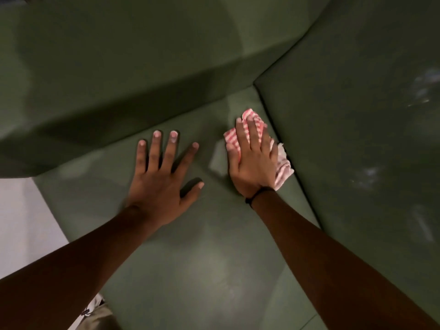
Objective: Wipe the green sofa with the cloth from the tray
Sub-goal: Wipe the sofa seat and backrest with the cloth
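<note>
The green sofa [195, 263] fills the head view; its seat cushion lies under both my hands. My right hand [253, 160] presses flat on a crumpled red-and-white striped cloth [284, 170] in the seat's far right corner, against the cushion to the right. The cloth sticks out past my fingers and beside my wrist. My left hand [162, 177] rests flat on the seat with fingers spread, holding nothing, a hand's width left of the cloth. No tray is in view.
The sofa's backrest [142, 67] rises beyond my hands and a second green cushion [357, 139] stands to the right. Pale floor [21, 222] shows at the left past the seat edge. A bit of clothing shows at the bottom left.
</note>
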